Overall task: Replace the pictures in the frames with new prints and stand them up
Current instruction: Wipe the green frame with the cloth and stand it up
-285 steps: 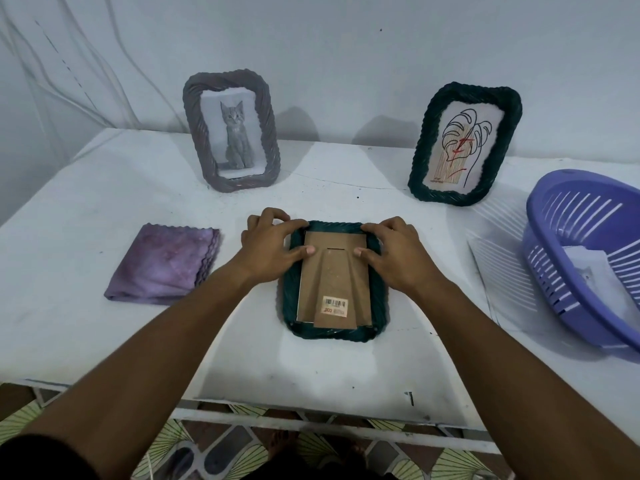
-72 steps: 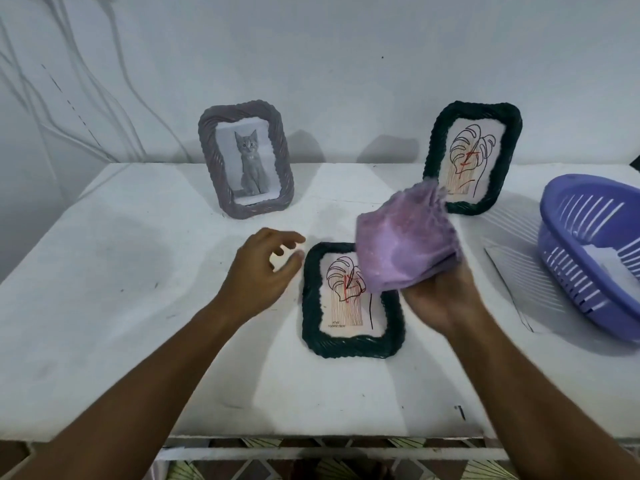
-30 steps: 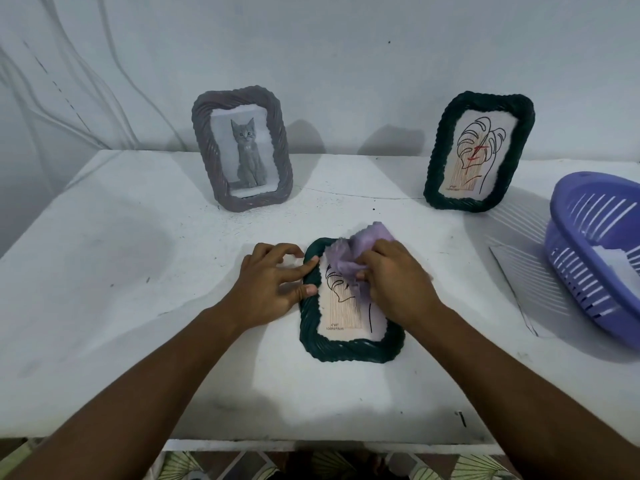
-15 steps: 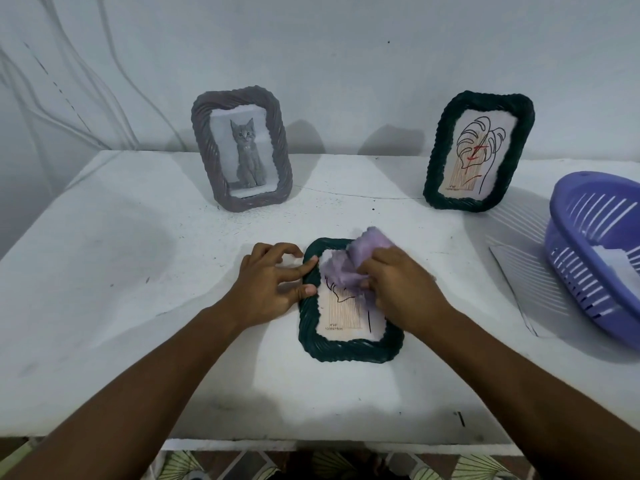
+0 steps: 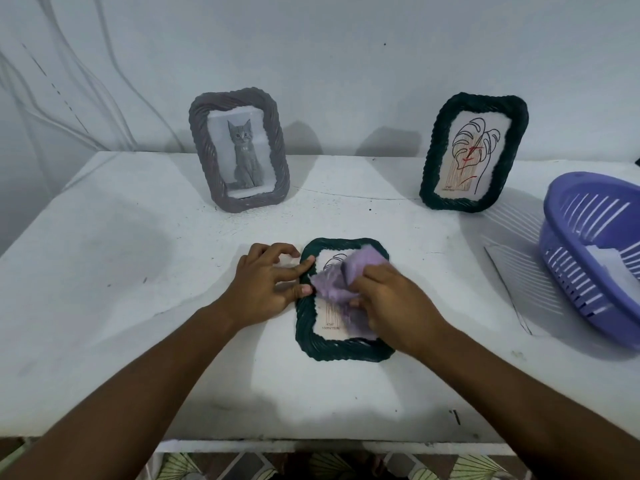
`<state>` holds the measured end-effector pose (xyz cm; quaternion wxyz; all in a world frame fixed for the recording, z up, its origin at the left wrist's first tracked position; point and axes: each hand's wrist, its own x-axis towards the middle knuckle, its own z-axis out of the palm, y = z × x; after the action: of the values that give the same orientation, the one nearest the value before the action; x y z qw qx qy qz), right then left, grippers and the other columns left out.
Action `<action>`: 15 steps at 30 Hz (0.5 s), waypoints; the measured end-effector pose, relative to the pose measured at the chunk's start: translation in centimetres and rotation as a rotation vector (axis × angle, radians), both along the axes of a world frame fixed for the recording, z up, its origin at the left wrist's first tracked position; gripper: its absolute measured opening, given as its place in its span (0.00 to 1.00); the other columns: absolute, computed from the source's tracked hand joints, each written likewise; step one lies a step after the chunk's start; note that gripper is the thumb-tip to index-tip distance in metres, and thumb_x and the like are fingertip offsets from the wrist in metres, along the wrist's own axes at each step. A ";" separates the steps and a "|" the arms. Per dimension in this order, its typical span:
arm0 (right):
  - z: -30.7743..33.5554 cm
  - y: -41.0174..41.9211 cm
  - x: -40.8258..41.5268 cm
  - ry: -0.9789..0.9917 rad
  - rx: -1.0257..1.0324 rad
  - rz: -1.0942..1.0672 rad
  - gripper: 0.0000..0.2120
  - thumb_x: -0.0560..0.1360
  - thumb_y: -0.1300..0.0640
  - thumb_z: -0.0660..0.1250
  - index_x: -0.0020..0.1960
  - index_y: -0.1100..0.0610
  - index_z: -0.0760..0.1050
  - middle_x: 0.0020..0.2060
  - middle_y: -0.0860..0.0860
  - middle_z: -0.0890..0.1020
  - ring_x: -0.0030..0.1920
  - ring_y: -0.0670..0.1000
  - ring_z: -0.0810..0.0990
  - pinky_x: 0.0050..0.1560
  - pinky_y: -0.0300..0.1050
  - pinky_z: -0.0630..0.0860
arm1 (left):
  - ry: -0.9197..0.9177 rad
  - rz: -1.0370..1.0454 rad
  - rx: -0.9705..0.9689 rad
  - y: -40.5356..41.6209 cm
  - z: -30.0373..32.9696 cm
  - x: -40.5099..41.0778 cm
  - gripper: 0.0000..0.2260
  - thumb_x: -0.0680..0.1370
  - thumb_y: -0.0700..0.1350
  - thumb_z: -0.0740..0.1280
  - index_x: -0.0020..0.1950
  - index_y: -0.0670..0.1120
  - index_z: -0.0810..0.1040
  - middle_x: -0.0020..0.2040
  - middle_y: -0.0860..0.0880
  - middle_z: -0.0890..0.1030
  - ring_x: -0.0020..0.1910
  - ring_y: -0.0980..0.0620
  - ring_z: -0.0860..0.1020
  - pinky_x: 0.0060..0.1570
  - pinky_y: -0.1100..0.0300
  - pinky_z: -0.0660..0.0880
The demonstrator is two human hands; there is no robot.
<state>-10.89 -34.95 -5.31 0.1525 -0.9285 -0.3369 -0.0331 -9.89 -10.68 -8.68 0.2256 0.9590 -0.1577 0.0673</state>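
Spreading across the whole view, the white tabletop (image 5: pixel 114 278) carries everything. At its right edge sits a purple slotted plastic basket (image 5: pixel 588 244) with something pale inside. Against the far wall two frames stand upright: a grey rope-textured picture frame with a kitten print (image 5: pixel 239 148) on the left, and a dark green rope-textured picture frame with a leaf line drawing (image 5: pixel 472 152) on the right, well apart from each other.

Near the middle, a second dark green rope-edged frame lying flat, face up (image 5: pixel 343 349), shows the same kind of leaf print under its front pane. The left hand (image 5: pixel 266 287) rests beside its left rim, with the tips of straight fingers (image 5: pixel 304 268) pressing on the rim to steady it. The right hand (image 5: pixel 391 303) is bunched round a soft lilac cleaning cloth (image 5: pixel 341 278), pressing it onto the pane.

This frame looks light and stiff, so it could skid on the smooth top unless pinned at the rim. The pane probably marks easily and may be fragile. For standing it up, the textured border offers the surest hold, taken at both long sides and clear of the pane.
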 end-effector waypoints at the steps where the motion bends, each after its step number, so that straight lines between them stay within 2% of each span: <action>1: 0.0 0.3 1.0 0.009 -0.012 -0.057 0.08 0.65 0.65 0.73 0.43 0.58 0.78 0.39 0.53 0.81 0.42 0.55 0.78 0.43 0.43 0.72 | 0.024 0.007 0.003 0.0 0.1 0.0 0.36 0.68 0.76 0.46 0.63 0.59 0.77 0.62 0.57 0.73 0.56 0.47 0.68 0.54 0.50 0.68; 4: -0.4 1.9 3.0 0.016 0.010 -0.224 0.09 0.67 0.65 0.72 0.47 0.60 0.79 0.43 0.55 0.80 0.47 0.57 0.76 0.43 0.41 0.65 | 0.040 0.008 0.021 0.0 0.3 -0.1 0.37 0.68 0.77 0.44 0.63 0.59 0.77 0.63 0.57 0.73 0.58 0.48 0.67 0.54 0.50 0.67; 6: -0.6 3.0 2.9 0.050 0.087 -0.239 0.07 0.70 0.65 0.69 0.47 0.59 0.79 0.43 0.53 0.79 0.46 0.54 0.76 0.42 0.39 0.62 | 0.026 0.004 0.022 0.1 0.3 -0.2 0.36 0.69 0.76 0.46 0.61 0.58 0.79 0.62 0.56 0.73 0.57 0.47 0.68 0.54 0.48 0.68; 8: 0.2 3.6 2.2 0.151 0.213 -0.223 0.05 0.74 0.64 0.66 0.46 0.59 0.80 0.40 0.50 0.80 0.44 0.47 0.77 0.39 0.37 0.64 | 0.011 -0.002 -0.001 0.2 0.3 -0.1 0.33 0.69 0.75 0.49 0.57 0.57 0.81 0.61 0.54 0.75 0.56 0.45 0.69 0.53 0.47 0.69; 9: 0.7 3.6 1.9 0.232 0.289 -0.239 0.05 0.76 0.63 0.65 0.45 0.58 0.80 0.38 0.47 0.79 0.41 0.41 0.77 0.37 0.33 0.66 | 0.021 -0.011 -0.007 0.2 0.4 0.0 0.33 0.69 0.76 0.50 0.56 0.57 0.82 0.61 0.54 0.75 0.56 0.45 0.70 0.54 0.47 0.69; 11: 2.0 3.2 1.7 0.406 0.493 -0.320 0.04 0.77 0.59 0.66 0.48 0.56 0.80 0.37 0.42 0.78 0.39 0.37 0.77 0.40 0.27 0.69 | 0.075 -0.041 -0.026 0.3 1.4 0.4 0.34 0.67 0.76 0.53 0.59 0.56 0.80 0.59 0.54 0.76 0.56 0.50 0.70 0.56 0.53 0.66; 12: 2.8 2.8 1.7 0.504 0.627 -0.373 0.05 0.77 0.57 0.66 0.50 0.56 0.80 0.40 0.43 0.80 0.42 0.40 0.78 0.45 0.31 0.73 | 0.124 -0.046 -0.052 0.1 2.3 0.5 0.33 0.67 0.74 0.57 0.61 0.55 0.79 0.58 0.55 0.76 0.55 0.52 0.70 0.55 0.59 0.65; 13: 3.5 2.4 1.9 0.619 0.785 -0.417 0.06 0.77 0.57 0.65 0.51 0.57 0.79 0.44 0.47 0.82 0.46 0.46 0.80 0.48 0.40 0.77 | 0.178 -0.033 -0.096 -0.1 3.1 0.6 0.29 0.69 0.69 0.63 0.62 0.53 0.79 0.57 0.54 0.76 0.54 0.53 0.72 0.52 0.64 0.65; 14: 4.3 1.9 2.1 0.735 0.952 -0.452 0.07 0.78 0.57 0.64 0.52 0.57 0.79 0.47 0.50 0.82 0.48 0.52 0.81 0.48 0.46 0.79 | 0.222 0.000 -0.157 -0.5 4.0 0.6 0.24 0.72 0.63 0.67 0.63 0.52 0.78 0.56 0.54 0.77 0.53 0.53 0.74 0.49 0.68 0.66; 15: 4.8 1.4 2.5 0.838 1.121 -0.463 0.07 0.79 0.59 0.62 0.52 0.58 0.78 0.49 0.53 0.83 0.49 0.55 0.82 0.46 0.47 0.79 | 0.242 0.054 -0.230 -0.8 4.7 0.7 0.19 0.74 0.58 0.67 0.63 0.52 0.78 0.55 0.54 0.78 0.52 0.53 0.76 0.48 0.68 0.69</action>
<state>-8.42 -33.56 -0.46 0.7093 -0.6933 0.0219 0.1259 -9.22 -11.45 -4.03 0.3493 0.9319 -0.0948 -0.0250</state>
